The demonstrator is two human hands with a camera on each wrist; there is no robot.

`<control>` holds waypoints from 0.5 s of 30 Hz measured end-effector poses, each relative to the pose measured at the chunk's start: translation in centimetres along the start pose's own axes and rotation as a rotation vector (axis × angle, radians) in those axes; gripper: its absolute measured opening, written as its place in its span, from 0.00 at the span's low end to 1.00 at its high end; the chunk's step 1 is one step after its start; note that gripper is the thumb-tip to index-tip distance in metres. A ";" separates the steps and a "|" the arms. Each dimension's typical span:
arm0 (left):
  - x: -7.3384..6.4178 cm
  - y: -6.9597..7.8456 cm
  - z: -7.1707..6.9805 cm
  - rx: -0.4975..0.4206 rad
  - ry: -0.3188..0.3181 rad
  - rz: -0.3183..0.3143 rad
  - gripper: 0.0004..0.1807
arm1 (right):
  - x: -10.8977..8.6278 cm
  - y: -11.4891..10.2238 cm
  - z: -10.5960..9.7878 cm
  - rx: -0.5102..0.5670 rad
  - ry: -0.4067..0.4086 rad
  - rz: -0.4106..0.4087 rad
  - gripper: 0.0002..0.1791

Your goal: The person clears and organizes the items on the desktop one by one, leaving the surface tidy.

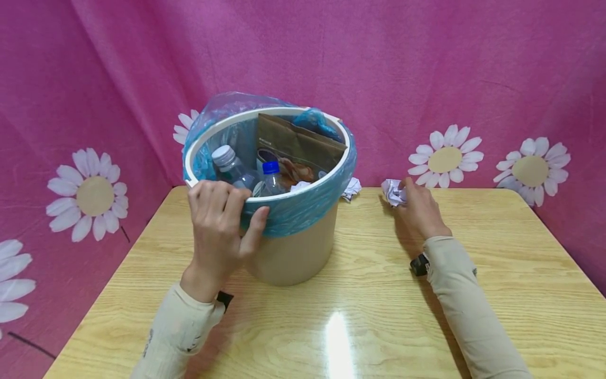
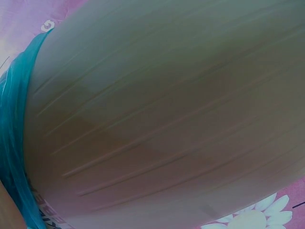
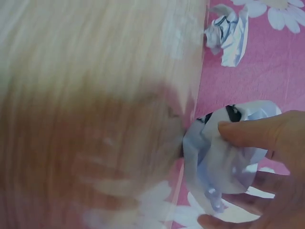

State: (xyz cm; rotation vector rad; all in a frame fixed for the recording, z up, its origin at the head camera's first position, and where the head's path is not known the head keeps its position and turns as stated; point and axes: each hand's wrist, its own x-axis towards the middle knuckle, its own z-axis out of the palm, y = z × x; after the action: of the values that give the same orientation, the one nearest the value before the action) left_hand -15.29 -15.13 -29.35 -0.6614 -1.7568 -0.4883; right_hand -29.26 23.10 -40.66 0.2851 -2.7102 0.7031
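Note:
My left hand (image 1: 220,226) grips the near left rim of a beige waste bin (image 1: 295,258), fingers over the edge and thumb outside on the blue bin liner (image 1: 303,213). The bin leans toward me. Its ribbed wall (image 2: 167,119) fills the left wrist view. Inside lie a white-capped plastic bottle (image 1: 232,163), a blue-capped bottle (image 1: 272,181) and a brown paper bag (image 1: 293,139). At the table's far edge my right hand (image 1: 421,210) pinches a crumpled paper ball (image 3: 224,157) between thumb and fingers.
Another crumpled paper ball (image 1: 351,189) lies by the far edge, just right of the bin. The wooden table (image 1: 379,316) ends at a pink curtain (image 1: 379,79) with white flowers, which also hangs along both sides.

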 end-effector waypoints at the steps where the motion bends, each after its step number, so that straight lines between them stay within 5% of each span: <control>1: 0.0 0.0 0.0 0.002 0.001 0.000 0.23 | 0.0 0.1 -0.1 0.018 -0.005 0.005 0.23; 15: 0.0 -0.1 0.0 0.010 0.000 0.005 0.23 | 0.1 0.6 -0.5 0.087 -0.090 0.089 0.36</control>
State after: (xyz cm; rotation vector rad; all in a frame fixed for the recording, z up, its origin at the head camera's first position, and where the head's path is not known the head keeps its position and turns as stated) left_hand -15.33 -15.20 -29.38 -0.6586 -1.7559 -0.4762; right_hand -29.42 23.89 -40.42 0.2236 -2.7964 0.8544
